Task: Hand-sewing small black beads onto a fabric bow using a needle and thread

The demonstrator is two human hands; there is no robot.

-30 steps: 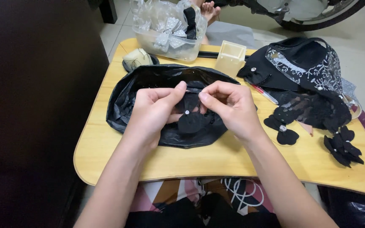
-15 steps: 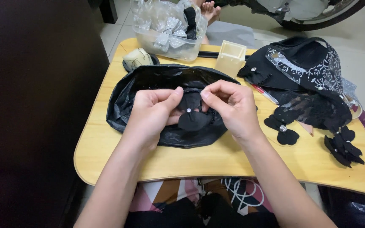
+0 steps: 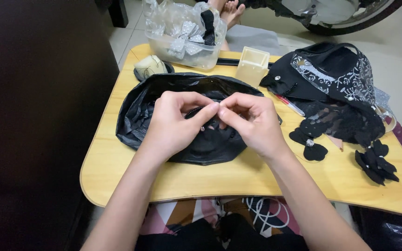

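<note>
While hands pinch, wood lap table, tile floor

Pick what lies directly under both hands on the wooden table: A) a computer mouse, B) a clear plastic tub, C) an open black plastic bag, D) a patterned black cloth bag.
C: the left hand and right hand pinch a small black fabric piece above the open black plastic bag.
</note>
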